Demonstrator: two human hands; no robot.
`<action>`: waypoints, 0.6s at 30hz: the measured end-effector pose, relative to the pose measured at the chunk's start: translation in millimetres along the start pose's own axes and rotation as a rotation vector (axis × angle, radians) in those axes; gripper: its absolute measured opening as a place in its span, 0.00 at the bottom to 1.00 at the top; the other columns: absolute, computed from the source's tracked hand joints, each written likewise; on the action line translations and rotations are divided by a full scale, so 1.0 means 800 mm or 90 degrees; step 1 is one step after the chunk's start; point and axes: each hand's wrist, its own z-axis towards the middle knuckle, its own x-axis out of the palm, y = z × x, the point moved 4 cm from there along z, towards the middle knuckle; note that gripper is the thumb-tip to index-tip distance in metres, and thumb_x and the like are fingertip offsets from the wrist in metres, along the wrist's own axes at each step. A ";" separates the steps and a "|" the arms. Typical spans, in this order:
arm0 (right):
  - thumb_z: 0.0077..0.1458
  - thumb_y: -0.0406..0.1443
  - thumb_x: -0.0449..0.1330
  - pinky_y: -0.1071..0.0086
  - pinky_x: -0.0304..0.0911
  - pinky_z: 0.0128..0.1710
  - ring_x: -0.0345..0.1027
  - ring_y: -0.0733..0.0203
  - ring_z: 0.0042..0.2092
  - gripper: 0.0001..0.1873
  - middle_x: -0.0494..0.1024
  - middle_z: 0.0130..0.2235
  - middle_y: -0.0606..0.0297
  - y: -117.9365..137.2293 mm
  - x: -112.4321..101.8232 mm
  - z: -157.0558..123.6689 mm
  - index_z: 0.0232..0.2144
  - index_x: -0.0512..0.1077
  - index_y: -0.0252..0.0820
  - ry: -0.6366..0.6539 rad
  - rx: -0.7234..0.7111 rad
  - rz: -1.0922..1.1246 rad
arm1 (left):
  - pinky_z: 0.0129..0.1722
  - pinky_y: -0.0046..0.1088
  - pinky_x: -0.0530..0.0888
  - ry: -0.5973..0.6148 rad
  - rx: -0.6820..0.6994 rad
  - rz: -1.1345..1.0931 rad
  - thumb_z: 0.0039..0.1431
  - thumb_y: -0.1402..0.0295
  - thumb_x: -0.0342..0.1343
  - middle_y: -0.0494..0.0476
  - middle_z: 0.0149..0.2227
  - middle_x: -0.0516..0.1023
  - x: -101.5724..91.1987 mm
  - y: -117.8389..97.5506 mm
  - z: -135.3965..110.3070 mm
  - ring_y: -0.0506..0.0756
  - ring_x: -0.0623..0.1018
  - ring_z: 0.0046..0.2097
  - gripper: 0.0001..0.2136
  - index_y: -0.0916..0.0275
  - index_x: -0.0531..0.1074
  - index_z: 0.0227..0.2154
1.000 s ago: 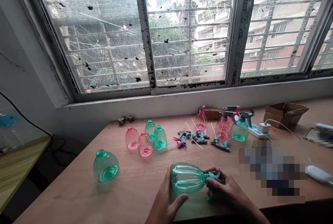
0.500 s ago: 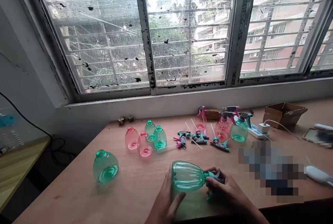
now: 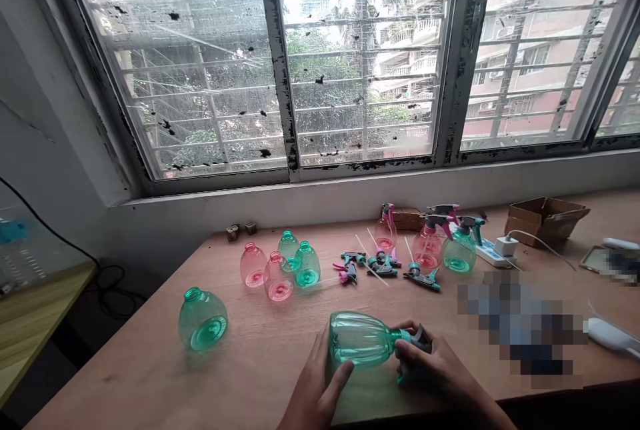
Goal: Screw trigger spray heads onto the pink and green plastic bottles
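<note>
A clear green spray bottle (image 3: 363, 340) lies sideways above the table's front edge, its neck pointing right. My left hand (image 3: 317, 380) cups its base, the thumb pressed against the lower side. At the neck, my right hand (image 3: 443, 367) has its fingers closed round a grey and teal trigger sprayer (image 3: 423, 338), partly hidden by the hand. Beyond my hands lie several loose trigger sprayers (image 3: 383, 269) with thin tubes. Further left stand pink bottles (image 3: 279, 280) and green bottles (image 3: 307, 269) without sprayers.
At the far left of the table sits a headless green bottle (image 3: 203, 323). Spray bottles with heads (image 3: 460, 253) stand at the back, near a white power strip (image 3: 495, 255) and an open cardboard box (image 3: 545, 220). A blurred patch (image 3: 525, 323) covers something on the right.
My left thumb has closed in against the bottle's lower side. The bottle's base has shifted very slightly; my right hand stays at the neck.
</note>
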 end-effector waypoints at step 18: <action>0.45 0.49 0.72 0.63 0.70 0.28 0.71 0.60 0.24 0.25 0.74 0.24 0.70 -0.005 0.005 0.001 0.39 0.72 0.40 -0.009 0.000 0.005 | 0.67 0.45 0.57 -0.010 0.021 0.014 0.64 0.57 0.55 0.64 0.67 0.61 0.002 0.013 0.001 0.66 0.60 0.68 0.31 0.60 0.55 0.66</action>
